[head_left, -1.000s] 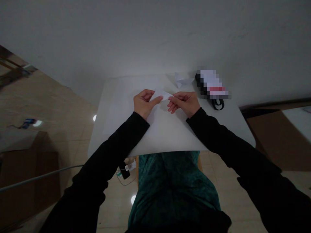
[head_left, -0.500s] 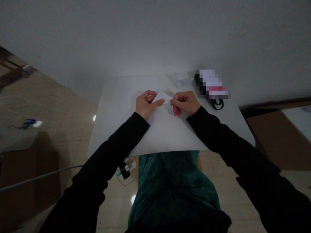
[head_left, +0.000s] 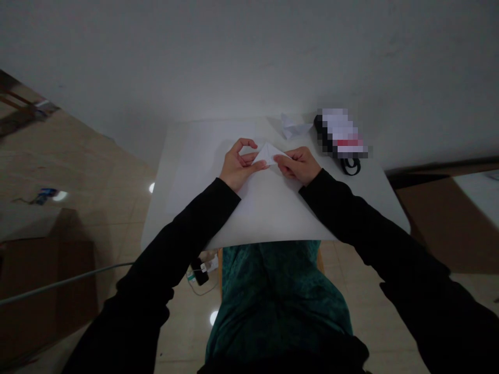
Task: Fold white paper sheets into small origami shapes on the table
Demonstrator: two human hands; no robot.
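A small piece of white paper folded into a triangle (head_left: pixel 268 154) sits between my hands, just above the white table (head_left: pixel 273 228). My left hand (head_left: pixel 238 166) presses its thumb along the paper's lower edge, with the fingers curled and lifted beyond it. My right hand (head_left: pixel 298 165) pinches the paper's right corner between its fingertips. A second folded white paper (head_left: pixel 292 127) lies near the far edge of the table, beyond my hands.
A pixelated black and white object (head_left: pixel 341 135) and a black coiled cord (head_left: pixel 350 166) lie at the far right of the table. A large pale sheet (head_left: pixel 198 171) covers the table's left part. A phone (head_left: pixel 199 272) and a grey cable (head_left: pixel 66 283) are below the table.
My left hand has shifted its hold, with its thumb moved along the paper's lower edge and its fingers lifted. The folded paper and my right hand sit slightly lower and to the right.
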